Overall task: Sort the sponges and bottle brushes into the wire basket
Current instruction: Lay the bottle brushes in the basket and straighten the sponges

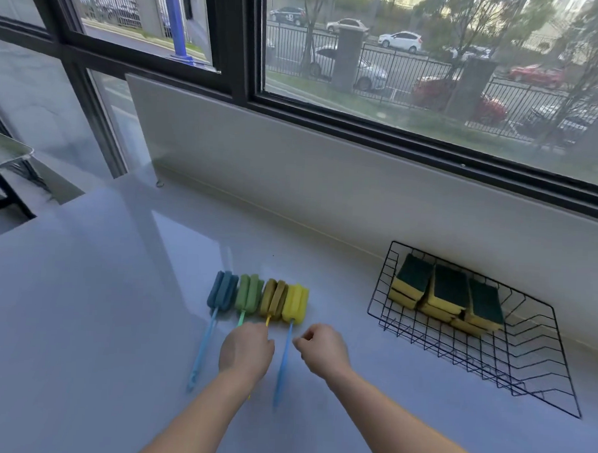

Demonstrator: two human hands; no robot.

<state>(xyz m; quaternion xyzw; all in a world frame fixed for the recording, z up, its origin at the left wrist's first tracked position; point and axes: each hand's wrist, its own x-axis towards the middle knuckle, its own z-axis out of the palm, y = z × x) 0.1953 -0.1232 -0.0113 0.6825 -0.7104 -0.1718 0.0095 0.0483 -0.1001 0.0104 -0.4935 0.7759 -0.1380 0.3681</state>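
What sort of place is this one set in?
Probably a kitchen or utility counter beside a window: a glossy white countertop, a wide black-framed window onto parked cars, and a wire basket of scouring sponges beside bottle brushes.

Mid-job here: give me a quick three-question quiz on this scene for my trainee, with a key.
1. How many brushes lie on the counter?
2. True or false: the basket holds only sponges.
3. Which lies nearest the basket? A blue brush, B green brush, C yellow brush.
Key: 1 four; 2 true; 3 C.
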